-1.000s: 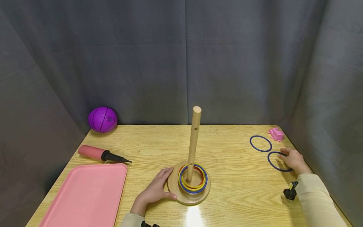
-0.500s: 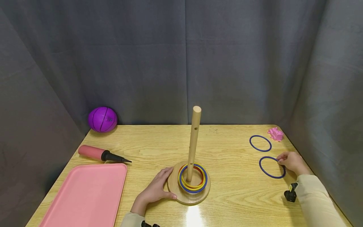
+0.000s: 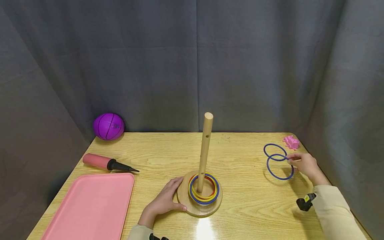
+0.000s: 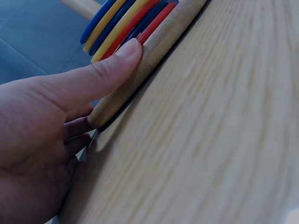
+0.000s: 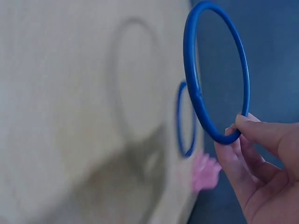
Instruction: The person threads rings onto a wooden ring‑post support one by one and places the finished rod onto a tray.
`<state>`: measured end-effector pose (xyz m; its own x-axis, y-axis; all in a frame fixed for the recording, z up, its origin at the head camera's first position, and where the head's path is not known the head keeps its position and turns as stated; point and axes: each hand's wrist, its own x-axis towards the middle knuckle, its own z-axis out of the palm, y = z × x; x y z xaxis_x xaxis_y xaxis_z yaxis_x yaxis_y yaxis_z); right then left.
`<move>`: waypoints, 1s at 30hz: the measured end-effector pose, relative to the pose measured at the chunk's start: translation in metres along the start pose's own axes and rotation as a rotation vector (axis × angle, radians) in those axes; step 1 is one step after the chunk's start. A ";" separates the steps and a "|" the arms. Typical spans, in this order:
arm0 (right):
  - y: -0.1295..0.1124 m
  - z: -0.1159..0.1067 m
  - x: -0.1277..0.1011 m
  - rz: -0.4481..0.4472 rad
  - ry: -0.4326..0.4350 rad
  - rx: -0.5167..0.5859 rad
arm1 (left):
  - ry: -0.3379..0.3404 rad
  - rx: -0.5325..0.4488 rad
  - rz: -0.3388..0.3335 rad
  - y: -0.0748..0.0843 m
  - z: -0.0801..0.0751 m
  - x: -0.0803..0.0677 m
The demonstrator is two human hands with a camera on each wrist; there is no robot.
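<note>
My right hand pinches a blue ring by its rim and holds it tilted above the table; in the right wrist view the fingertips close on this ring. A second blue ring lies flat just behind it. At the table's middle stands a wooden peg on a round wooden base, with several blue, yellow and red rings stacked on it. My left hand grips the base's left rim, the thumb on its edge.
A small pink toy sits at the far right corner. A purple ball is at the back left, a pink pump in front of it, and a pink tray at the front left. Grey curtains close three sides.
My right hand took the nearer blue ring, drew it leftward and lifted it off the table, tilted. The left hand and the base stayed still.
</note>
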<state>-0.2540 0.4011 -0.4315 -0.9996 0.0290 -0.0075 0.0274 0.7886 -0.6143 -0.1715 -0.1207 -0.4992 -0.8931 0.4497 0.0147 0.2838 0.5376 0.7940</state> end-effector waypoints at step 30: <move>-0.221 -0.017 -0.036 -0.283 -0.129 1.013 | 0.000 0.004 0.006 0.001 0.000 -0.001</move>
<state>-0.2242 0.2363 -0.2824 -0.9632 -0.1885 0.1918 -0.1701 -0.1254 -0.9774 -0.1707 -0.1208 -0.4985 -0.8914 0.4528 0.0199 0.2909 0.5377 0.7913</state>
